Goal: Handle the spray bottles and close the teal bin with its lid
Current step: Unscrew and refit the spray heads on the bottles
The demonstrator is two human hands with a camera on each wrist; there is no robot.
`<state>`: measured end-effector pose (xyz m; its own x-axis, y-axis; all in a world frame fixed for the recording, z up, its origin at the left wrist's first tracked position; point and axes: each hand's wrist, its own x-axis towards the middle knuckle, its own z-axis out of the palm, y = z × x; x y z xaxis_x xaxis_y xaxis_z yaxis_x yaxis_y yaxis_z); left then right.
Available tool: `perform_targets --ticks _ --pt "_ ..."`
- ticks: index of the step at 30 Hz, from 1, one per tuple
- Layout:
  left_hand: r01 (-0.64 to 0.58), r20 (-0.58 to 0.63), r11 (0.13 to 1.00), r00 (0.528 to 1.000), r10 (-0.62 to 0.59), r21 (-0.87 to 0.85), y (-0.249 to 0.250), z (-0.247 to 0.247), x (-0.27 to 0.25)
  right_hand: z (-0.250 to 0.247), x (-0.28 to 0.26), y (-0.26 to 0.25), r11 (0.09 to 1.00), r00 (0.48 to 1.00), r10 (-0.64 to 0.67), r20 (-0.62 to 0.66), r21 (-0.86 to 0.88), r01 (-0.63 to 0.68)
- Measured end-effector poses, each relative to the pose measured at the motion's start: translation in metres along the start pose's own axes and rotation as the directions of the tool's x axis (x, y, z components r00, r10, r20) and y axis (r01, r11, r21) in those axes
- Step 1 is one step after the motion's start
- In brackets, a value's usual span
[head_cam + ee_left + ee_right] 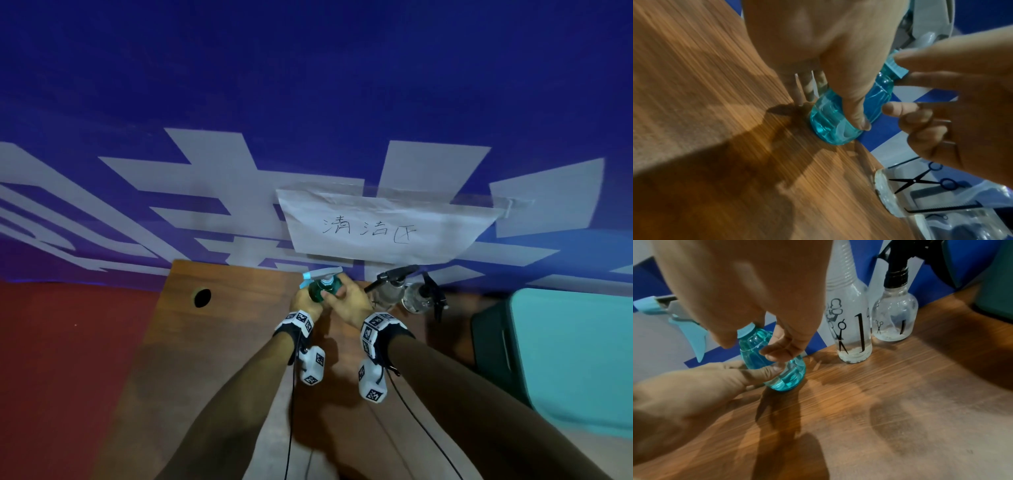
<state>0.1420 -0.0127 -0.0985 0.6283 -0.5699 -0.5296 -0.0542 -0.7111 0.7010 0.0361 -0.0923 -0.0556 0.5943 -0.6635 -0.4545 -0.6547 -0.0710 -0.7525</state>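
Both hands hold the teal spray bottle (323,288) standing at the surface's (212,342) far edge: the left hand (305,303) grips its body, the right hand (349,301) its shoulder. Two clear spray bottles (854,321) stand just right of it. The teal bin (575,356), far right, seems already lidded, so bottle handling looks like the work left.

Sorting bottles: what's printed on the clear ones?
Black scissors and comb graphics on the clear spray bottles; right wrist view.

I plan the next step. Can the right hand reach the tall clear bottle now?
Probably yes, once it lets go: the right hand holds the teal spray bottle, and the tall clear bottle stands just beside it, nothing between.
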Motion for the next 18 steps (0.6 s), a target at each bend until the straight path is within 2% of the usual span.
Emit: perform_targets --ticks 4,11,15,17,18 --pt "-0.007 -0.021 0.998 1.000 0.009 0.057 -0.002 -0.007 -0.008 0.005 0.000 -0.005 0.999 0.999 0.012 -0.045 0.039 -0.010" --pt "-0.029 0.042 0.997 0.999 0.026 0.075 -0.009 -0.019 -0.011 0.012 -0.003 -0.001 0.996 0.998 0.008 -0.065 0.086 -0.002" --pt "-0.022 0.108 0.998 0.994 0.017 0.051 -0.017 -0.018 -0.008 0.010 -0.006 -0.009 0.972 0.996 0.009 -0.085 0.235 0.011" --pt "-0.017 0.135 0.999 0.991 0.010 0.050 -0.023 -0.013 -0.004 0.005 -0.005 -0.015 0.982 0.998 -0.008 -0.068 0.186 0.021" --pt "-0.013 0.138 0.998 0.990 0.005 0.056 -0.030 -0.010 0.002 0.002 -0.005 -0.017 0.995 0.998 -0.028 -0.058 0.099 0.034"
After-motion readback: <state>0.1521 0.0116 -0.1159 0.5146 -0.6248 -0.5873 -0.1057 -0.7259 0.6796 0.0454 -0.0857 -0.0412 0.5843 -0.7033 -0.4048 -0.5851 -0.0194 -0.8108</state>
